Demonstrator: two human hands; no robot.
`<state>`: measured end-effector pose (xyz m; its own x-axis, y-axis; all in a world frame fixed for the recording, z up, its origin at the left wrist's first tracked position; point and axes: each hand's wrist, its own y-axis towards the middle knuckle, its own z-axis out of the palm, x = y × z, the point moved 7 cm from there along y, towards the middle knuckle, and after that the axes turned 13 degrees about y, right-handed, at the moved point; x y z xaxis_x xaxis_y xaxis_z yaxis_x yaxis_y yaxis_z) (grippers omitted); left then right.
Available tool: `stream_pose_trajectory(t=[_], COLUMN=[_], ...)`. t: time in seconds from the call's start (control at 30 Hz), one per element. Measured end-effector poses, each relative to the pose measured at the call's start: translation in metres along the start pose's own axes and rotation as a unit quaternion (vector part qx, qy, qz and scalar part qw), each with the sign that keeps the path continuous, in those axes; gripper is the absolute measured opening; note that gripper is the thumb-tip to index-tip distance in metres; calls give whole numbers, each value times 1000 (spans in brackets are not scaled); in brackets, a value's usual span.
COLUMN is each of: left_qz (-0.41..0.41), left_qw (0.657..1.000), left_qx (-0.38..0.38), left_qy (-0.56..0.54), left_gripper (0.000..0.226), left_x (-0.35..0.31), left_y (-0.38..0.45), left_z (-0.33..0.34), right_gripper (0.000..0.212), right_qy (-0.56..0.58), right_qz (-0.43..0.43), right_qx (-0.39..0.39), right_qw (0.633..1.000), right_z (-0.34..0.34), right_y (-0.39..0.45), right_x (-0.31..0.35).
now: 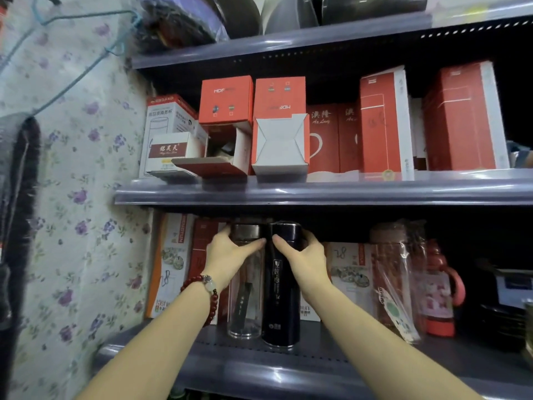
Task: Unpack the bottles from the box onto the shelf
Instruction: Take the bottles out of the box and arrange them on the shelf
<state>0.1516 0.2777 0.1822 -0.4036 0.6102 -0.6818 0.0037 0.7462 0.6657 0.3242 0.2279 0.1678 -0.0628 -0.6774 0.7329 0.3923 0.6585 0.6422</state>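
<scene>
We note the grey lower shelf (pixel 288 368) carrying two upright bottles, touching — clear bottle (pixel 245 298) and black bottle (pixel 281 295). Left grip (pixel 230 252) wraps the clear one; right grip (pixel 302 252) clasps the black one.

Likely a shop; shelves (pixel 317 192) of boxed drinkware (pixel 383 122).

Left hand (pixel 230 252) is gripping the upper part of a clear bottle (pixel 246 284); right hand (pixel 302 255) is gripping a dark blue bottle (pixel 281 298) just beside it. Both bottles are standing upright on the lower shelf (pixel 288 368), touching or nearly so. A beaded bracelet (pixel 206 290) is sitting on the left wrist. Red boxes (pixel 383 122) are lining the shelf above.
</scene>
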Motion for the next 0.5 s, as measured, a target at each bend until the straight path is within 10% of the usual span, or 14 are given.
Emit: stream_pose_trajectory(t=[0.5], left_qz=[34], left_qw=[997], left_qx=[36], left_qy=[62], left_gripper=[60], left_x=[1], left_y=[-12], left_z=[-10], right_gripper=[56], right_qy=[-161], right_qz=[-7], right_qx=[30], right_qw=[987], right_z=[-16], right_y=[-20], right_x=[10])
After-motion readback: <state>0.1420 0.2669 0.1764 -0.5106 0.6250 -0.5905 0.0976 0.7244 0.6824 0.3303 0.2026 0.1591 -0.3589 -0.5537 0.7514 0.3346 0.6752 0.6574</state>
